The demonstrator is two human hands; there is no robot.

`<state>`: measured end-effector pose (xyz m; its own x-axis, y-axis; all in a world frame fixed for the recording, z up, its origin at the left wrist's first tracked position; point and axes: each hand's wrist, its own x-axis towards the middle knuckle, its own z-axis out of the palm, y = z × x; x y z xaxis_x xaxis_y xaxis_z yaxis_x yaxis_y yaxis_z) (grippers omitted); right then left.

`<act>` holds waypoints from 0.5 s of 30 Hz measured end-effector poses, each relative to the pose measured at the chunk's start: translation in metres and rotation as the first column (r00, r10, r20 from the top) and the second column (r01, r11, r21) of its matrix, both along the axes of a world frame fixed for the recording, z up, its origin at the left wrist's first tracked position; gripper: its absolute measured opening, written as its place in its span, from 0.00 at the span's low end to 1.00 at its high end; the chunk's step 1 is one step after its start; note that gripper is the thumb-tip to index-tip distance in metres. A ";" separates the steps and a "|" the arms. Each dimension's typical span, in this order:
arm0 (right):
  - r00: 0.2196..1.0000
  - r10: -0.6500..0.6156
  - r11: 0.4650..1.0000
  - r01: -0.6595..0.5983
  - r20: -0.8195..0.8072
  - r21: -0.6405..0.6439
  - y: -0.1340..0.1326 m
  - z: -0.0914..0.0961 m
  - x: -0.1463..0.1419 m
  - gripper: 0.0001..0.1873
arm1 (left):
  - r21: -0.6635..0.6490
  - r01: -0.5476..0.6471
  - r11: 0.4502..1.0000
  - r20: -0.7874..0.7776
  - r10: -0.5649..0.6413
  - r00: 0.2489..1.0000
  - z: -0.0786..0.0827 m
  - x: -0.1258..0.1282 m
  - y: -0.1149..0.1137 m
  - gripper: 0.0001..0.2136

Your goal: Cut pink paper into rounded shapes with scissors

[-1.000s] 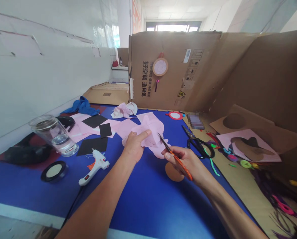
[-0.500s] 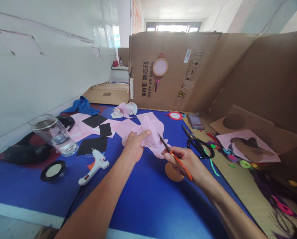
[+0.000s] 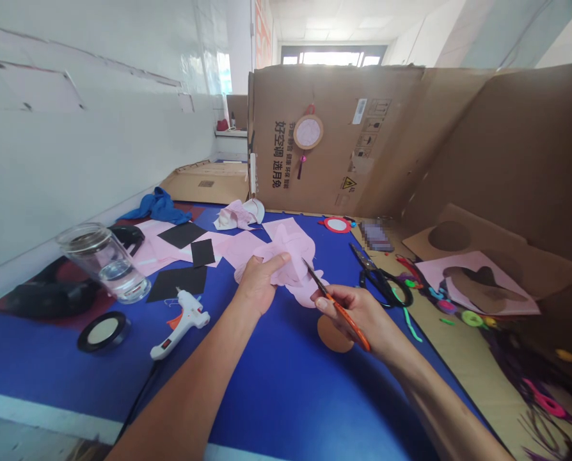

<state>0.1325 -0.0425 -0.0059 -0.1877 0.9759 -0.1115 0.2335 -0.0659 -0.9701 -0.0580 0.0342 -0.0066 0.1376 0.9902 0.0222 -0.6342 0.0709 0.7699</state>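
My left hand [image 3: 262, 275] pinches a thin pink sheet [image 3: 293, 246] with a wavy cut outline, thumb on top and the other fingers beneath. In my right hand [image 3: 356, 314] is a pair of scissors [image 3: 338, 308] with orange handles. Their dark blades lie at the right part of the pink sheet; whether they are parted I cannot tell. Below the scissors, a round brown disc [image 3: 331, 334] rests on the blue table [image 3: 276, 384], partly covered by my right hand. Another pink square [image 3: 279, 229] lies just behind the held sheet.
A white glue gun [image 3: 183, 323], a black roll of tape [image 3: 102, 331] and a glass of water [image 3: 118, 275] stand at left, near black squares [image 3: 178, 283]. Black-handled scissors [image 3: 382, 278] and a cardboard sheet [image 3: 430, 333] lie right. A large carton [image 3: 334, 173] closes the back.
Almost nothing differs. Both hands hold their places, and the scissors and pink sheet have shifted only very slightly.
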 end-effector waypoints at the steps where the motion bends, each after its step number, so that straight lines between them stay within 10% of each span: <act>1: 1.000 0.000 1.000 0.000 0.004 0.001 0.000 -0.001 0.000 0.30 | 0.000 -0.001 1.000 -0.002 0.001 1.000 0.000 0.000 0.000 0.20; 15: 1.000 -0.006 1.000 0.006 0.016 -0.002 0.000 0.000 0.000 0.30 | -0.034 -0.012 0.999 0.001 0.012 1.000 0.000 0.001 -0.001 0.19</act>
<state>0.1325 -0.0421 -0.0062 -0.1801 0.9767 -0.1169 0.2486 -0.0698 -0.9661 -0.0566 0.0330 -0.0067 0.1262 0.9919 -0.0118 -0.6359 0.0900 0.7665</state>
